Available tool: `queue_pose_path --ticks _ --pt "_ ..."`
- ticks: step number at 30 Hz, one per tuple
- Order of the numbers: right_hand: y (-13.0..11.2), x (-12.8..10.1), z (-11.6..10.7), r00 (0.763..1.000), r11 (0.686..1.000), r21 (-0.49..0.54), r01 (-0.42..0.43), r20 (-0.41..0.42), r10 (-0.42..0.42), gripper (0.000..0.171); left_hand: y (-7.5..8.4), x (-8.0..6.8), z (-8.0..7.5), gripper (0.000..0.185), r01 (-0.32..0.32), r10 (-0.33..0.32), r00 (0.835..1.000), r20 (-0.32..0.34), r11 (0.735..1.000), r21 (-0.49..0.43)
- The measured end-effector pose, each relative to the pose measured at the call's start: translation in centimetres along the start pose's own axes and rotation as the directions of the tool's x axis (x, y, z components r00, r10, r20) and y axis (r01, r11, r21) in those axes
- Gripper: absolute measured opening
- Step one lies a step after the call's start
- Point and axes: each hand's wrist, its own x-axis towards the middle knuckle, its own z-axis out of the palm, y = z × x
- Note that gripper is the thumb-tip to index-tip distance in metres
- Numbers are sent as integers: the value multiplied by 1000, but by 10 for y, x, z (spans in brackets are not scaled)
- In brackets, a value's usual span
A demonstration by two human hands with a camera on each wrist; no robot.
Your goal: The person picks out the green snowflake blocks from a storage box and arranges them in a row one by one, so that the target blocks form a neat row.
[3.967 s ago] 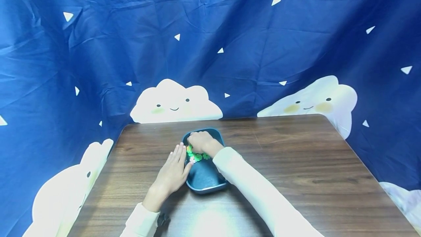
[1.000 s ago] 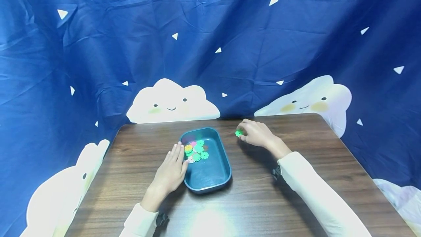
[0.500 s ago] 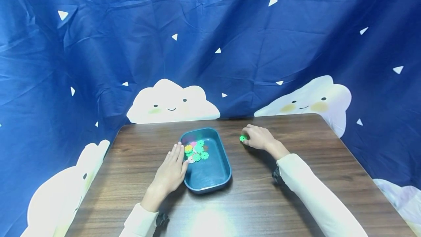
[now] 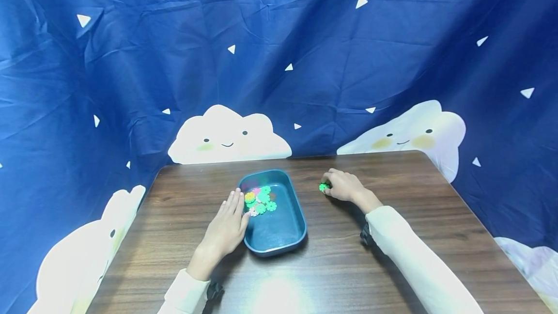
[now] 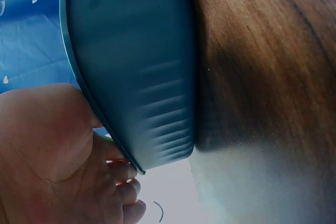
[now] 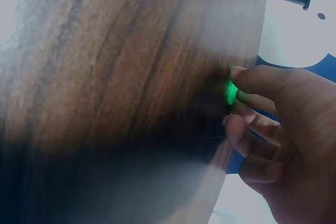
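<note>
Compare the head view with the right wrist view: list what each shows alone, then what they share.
Head view only: the left hand resting flat against the teal tray, the coloured flower pieces inside it, and the blue cloud backdrop.
Right wrist view only: a close look at the fingertips pinching the piece.
Both: the right hand, the green flower piece and the wooden table.

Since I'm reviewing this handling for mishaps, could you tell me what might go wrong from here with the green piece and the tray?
The right hand pinches the green piece only at its fingertips, low over the table; if dropped on edge, it might roll away. The left hand merely rests flat against the tray rim, so a bump could slide the tray and scatter the pieces in the tray.
</note>
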Motion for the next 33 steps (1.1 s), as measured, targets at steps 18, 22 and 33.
queue_pose_path --ticks 18,22,33 --pt "-6 0 -5 999 1000 12 8 -38 -8 25 -1 0 0 60 -7 7 1000 3 1000 8" --pt "-15 1 -12 998 999 23 23 -57 -22 18 -2 0 1 60 -3 3 1000 10 1000 18" --pt "-46 7 -34 988 997 -1 78 -134 -78 7 -1 0 0 61 -8 8 1000 3 1000 6"
